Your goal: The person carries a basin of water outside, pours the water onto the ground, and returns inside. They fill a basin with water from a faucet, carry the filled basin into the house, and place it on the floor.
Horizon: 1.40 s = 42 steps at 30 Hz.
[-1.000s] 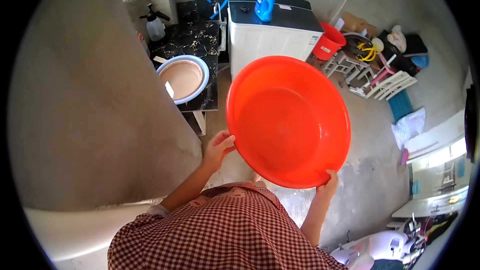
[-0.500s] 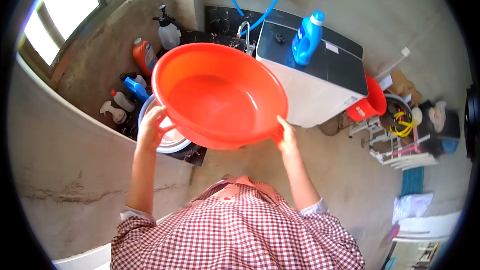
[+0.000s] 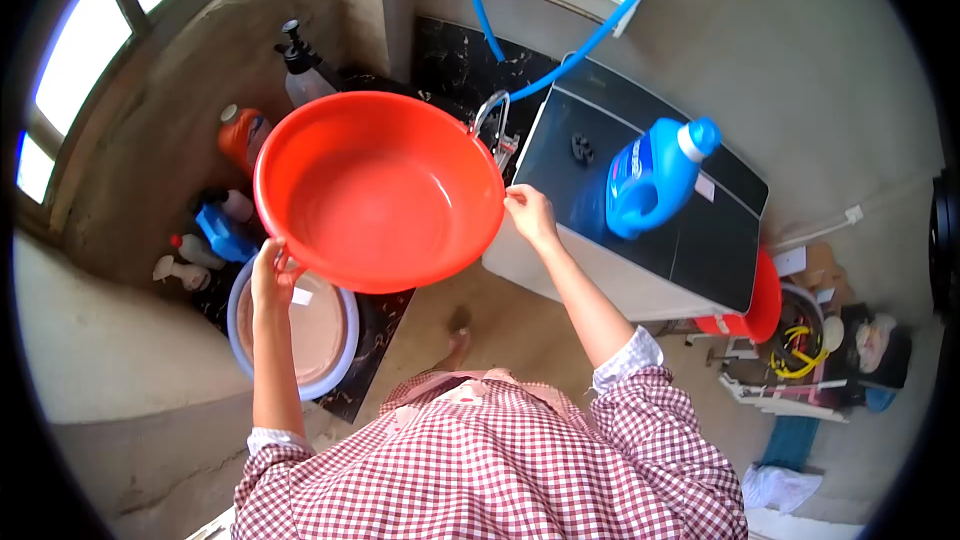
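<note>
A large red plastic basin [image 3: 370, 200] is held up over the dark counter, its inside facing me. My left hand [image 3: 272, 278] grips the rim at the lower left, fingers closed round it. At the right edge my right hand [image 3: 530, 215] pinches the rim. Behind the basin's right side the metal faucet [image 3: 492, 125] shows in part, with a blue hose [image 3: 590, 45] on it. Under my left forearm sits a lavender basin [image 3: 345, 355] with a pinkish round thing inside. Part of the counter is hidden by the red basin.
A blue detergent bottle [image 3: 650, 180] stands on the dark-topped white appliance [image 3: 590, 270] to the right. Several bottles, among them an orange one [image 3: 240, 135] and a pump sprayer [image 3: 302, 75], line the left wall. A red bucket [image 3: 765, 300] and clutter lie farther right.
I have come nearer the counter, and the basin has moved left towards the faucet, still in both hands. More of the lavender basin shows, and the detergent bottle appears larger.
</note>
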Available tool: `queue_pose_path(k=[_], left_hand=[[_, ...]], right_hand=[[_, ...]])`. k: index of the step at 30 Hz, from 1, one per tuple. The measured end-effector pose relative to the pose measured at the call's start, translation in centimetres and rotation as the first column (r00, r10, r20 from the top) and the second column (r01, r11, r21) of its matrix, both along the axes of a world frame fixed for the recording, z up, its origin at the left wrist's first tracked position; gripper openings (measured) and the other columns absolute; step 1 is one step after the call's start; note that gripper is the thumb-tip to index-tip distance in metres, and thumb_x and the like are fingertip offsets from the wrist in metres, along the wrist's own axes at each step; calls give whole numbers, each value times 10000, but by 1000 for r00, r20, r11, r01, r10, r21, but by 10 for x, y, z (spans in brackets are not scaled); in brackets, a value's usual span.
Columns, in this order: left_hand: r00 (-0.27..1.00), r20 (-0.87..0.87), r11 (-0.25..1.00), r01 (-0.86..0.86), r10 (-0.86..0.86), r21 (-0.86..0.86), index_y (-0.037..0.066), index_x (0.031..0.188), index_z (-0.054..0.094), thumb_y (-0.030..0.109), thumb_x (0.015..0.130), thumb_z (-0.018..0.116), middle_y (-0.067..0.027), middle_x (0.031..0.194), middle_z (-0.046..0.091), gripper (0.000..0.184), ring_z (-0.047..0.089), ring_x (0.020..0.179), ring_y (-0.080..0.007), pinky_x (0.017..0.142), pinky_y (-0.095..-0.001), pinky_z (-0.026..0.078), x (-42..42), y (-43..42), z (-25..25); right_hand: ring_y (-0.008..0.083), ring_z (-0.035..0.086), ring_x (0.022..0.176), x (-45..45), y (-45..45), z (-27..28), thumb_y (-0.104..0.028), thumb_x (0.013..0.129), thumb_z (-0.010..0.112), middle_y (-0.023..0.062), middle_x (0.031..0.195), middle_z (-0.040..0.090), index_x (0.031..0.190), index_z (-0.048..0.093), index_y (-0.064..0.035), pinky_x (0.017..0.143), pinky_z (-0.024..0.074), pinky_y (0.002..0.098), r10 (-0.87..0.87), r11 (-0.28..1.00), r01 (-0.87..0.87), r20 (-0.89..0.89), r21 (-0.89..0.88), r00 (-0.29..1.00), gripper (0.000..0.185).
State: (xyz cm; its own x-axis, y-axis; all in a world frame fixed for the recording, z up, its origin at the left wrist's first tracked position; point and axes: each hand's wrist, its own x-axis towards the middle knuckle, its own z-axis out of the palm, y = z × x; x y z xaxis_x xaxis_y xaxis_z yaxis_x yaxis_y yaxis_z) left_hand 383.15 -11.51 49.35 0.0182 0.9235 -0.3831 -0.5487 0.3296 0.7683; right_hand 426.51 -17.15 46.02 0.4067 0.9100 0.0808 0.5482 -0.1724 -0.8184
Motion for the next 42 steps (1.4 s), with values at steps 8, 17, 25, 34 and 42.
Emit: queue_pose_path(k=[8, 17, 25, 34, 42], left_hand=[[964, 202, 985, -167, 171, -33, 51, 776, 563, 92, 782, 513, -55, 818, 616, 65, 581, 814, -157, 768, -313, 486, 19, 21, -68], [961, -276, 987, -58, 14, -153, 25, 1143, 466, 161, 871, 480, -90, 1052, 565, 305, 557, 946, -174, 815, -295, 440, 32, 30, -66], [583, -739, 940, -178, 338, 290, 21, 1286, 352, 131, 819, 552, -125, 1285, 370, 520, 337, 1201, -241, 1004, -327, 255, 68, 25, -47], [707, -670, 778, 283, 226, 561, 8, 1248, 364, 12, 851, 452, -129, 1296, 353, 406, 361, 1188, -218, 948, -314, 334, 232, -86, 17], [333, -791, 167, 943, -513, 288, 35, 1205, 409, -17, 824, 482, -141, 1265, 354, 392, 410, 1164, -260, 895, -340, 395, 380, -335, -60]], right_hand=[[307, 497, 1005, 91, 179, -62, -150, 766, 469, 146, 904, 616, 834, 657, -34, 981, 258, 466, 263, 962, -56, 855, -266, 447, 231], [275, 535, 1050, 96, 225, -67, -203, 813, 480, 67, 1056, 614, 1010, 642, -135, 949, 287, 484, 642, 633, 94, 588, -769, 492, 264], [308, 431, 1131, 91, 199, -63, -240, 788, 506, 48, 1134, 572, 1088, 602, -117, 1042, 98, 506, 761, 603, 29, 586, -797, 278, 338], [315, 488, 949, 33, -82, 25, -73, 730, 521, 148, 906, 542, 813, 552, 18, 845, 414, 383, 124, 941, -262, 503, 213, 855, 127], [324, 510, 972, -17, -591, -35, -296, 842, 443, 185, 1017, 565, 972, 595, -23, 844, 419, 395, -130, 617, -18, -125, -787, 984, 339]])
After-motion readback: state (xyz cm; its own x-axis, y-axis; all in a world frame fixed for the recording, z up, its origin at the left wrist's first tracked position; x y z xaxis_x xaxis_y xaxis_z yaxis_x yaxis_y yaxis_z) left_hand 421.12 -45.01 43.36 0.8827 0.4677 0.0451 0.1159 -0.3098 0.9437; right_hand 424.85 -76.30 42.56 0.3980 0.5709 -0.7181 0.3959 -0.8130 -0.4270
